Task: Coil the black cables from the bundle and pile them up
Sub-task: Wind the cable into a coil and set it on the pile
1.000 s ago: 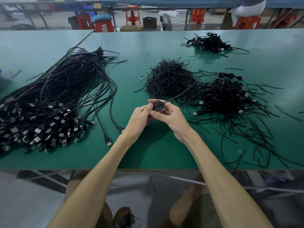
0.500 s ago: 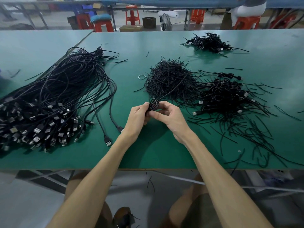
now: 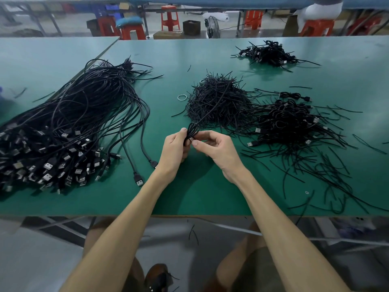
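Note:
Between both hands stands a small coiled black cable [image 3: 192, 130], its loops upright above my fingers. My left hand [image 3: 175, 147] pinches the coil's lower part. My right hand [image 3: 214, 147] touches it from the right with thumb and fingertips; a thin black tie strand rises from the coil toward the far pile. On the left of the green table [image 3: 200, 194] lies the big bundle of black USB cables [image 3: 69, 127]. A pile of coiled cables [image 3: 288, 123] sits to the right.
A heap of short black tie strands [image 3: 216, 102] lies just beyond my hands, a clear ring [image 3: 182, 97] beside it. Another cable pile [image 3: 268, 53] is at the far right. Loose strands [image 3: 328, 175] litter the right side. Red stools [image 3: 132, 31] stand beyond the table.
The coil has turned from lying flat between my hands to standing upright. The tie strand's free end swung from pointing right to pointing up over the far heap.

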